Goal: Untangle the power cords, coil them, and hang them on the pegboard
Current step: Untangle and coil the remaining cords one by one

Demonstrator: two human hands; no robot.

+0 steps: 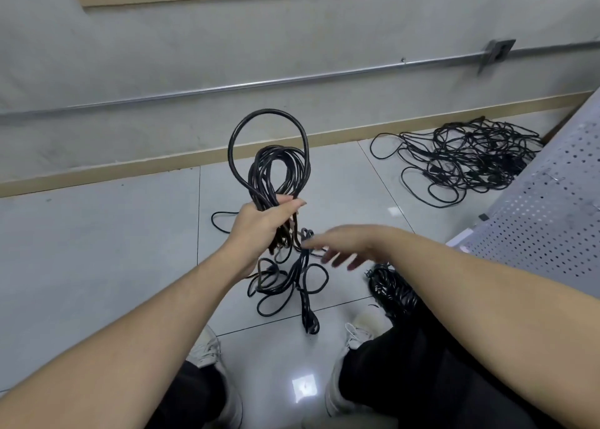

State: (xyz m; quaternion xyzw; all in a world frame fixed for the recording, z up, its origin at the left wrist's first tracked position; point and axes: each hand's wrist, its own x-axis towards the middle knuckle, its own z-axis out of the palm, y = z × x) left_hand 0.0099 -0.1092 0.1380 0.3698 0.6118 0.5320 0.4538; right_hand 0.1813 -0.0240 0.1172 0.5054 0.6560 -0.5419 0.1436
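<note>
My left hand (264, 225) grips a bundle of black power cord loops (271, 165) that stand up above the fist, one wide loop arching highest. The cord's loose tail (292, 285) hangs from the fist and lies in curls on the floor tiles, ending in a plug near my feet. My right hand (344, 245), blurred, hovers open just right of the hanging tail, fingers spread and holding nothing. A tangled pile of black cords (467, 159) lies on the floor at the back right. A grey pegboard panel (545, 207) fills the right edge.
Another black coiled cord (393, 289) lies by my right forearm near the pegboard's foot. My two pale shoes (357, 334) stand on the glossy tiles below. A metal conduit (227, 87) runs along the wall, above a tan skirting strip.
</note>
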